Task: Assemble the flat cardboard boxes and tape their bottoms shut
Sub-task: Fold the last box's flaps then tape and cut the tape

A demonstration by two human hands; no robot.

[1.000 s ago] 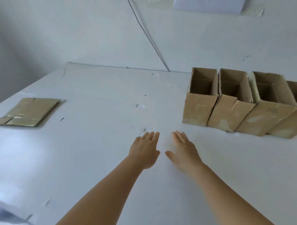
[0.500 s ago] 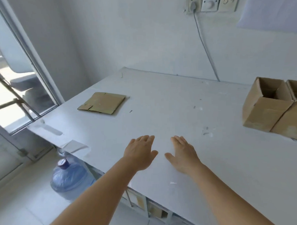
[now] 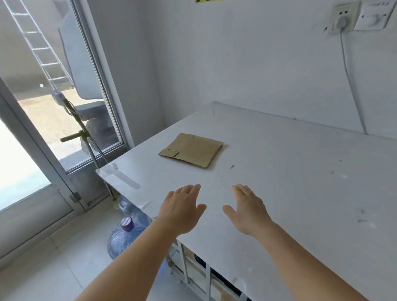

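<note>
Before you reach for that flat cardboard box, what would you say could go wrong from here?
1. The flat cardboard box lies flush on the table, so open fingers may struggle to lift an edge.
2. It sits near the table's left edge and could slide off, towards the water bottle.

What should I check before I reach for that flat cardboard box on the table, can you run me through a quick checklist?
1. Left hand free, fingers straight, holding nothing: ok.
2. Right hand free, fingers straight, holding nothing: ok.
3. Flat cardboard box lying folded on the table, beyond both hands, untouched: ok.
4. Nothing between the hands and the box: ok.
5. Tape within view for the bottom: not ok, none is visible.
6. Box undamaged and ready to open: cannot tell.
</note>
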